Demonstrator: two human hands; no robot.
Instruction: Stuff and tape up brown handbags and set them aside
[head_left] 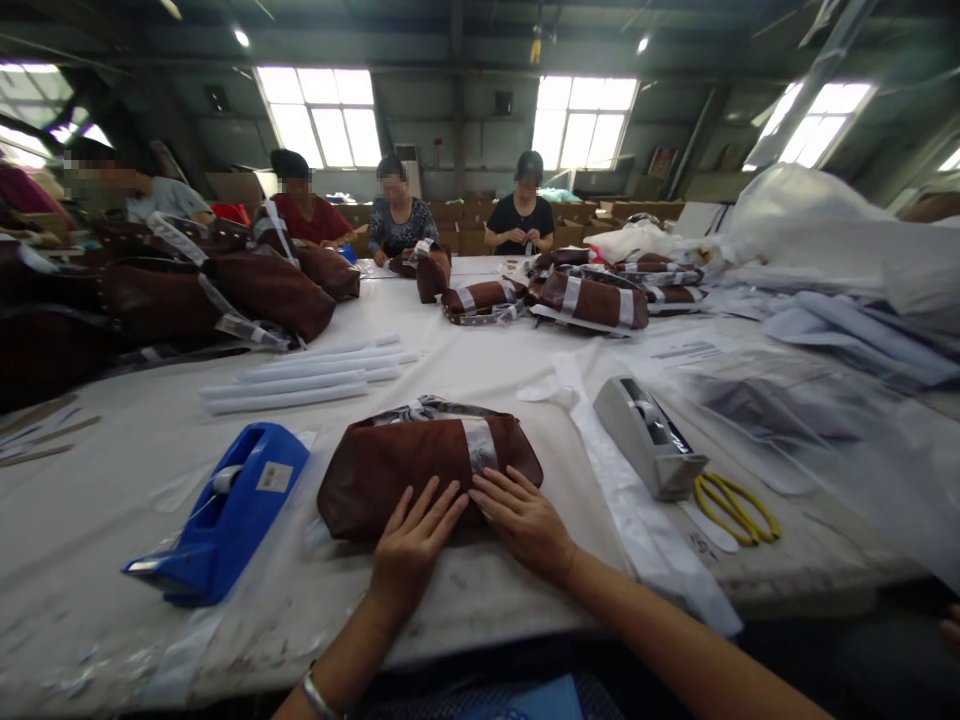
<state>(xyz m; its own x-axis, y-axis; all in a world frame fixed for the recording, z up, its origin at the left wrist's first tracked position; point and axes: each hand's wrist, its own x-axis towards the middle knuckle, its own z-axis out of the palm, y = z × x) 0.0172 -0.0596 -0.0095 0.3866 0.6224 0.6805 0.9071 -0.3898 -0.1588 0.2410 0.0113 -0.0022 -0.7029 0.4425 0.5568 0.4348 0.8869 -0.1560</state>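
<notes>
A brown handbag point(397, 455) lies on the white-covered table in front of me, its strap along the far side. A pale, shiny band point(480, 445) wraps around its right part. My left hand point(416, 545) rests flat on the near side of the bag, fingers stretched out. Beside it, my right hand point(529, 520) also lies flat, its fingers reaching the lower end of the band. Both hands are open and press on the bag without gripping it. The bag's underside is hidden.
A blue tape dispenser point(251, 510) stands left of the bag; a grey tape dispenser point(649, 435) and yellow-handled scissors point(739, 508) are at right. White rolls point(300, 375) lie behind. More brown bags point(589, 298) are piled farther back, with plastic sheets point(810, 400) at right. Several people sit across the table.
</notes>
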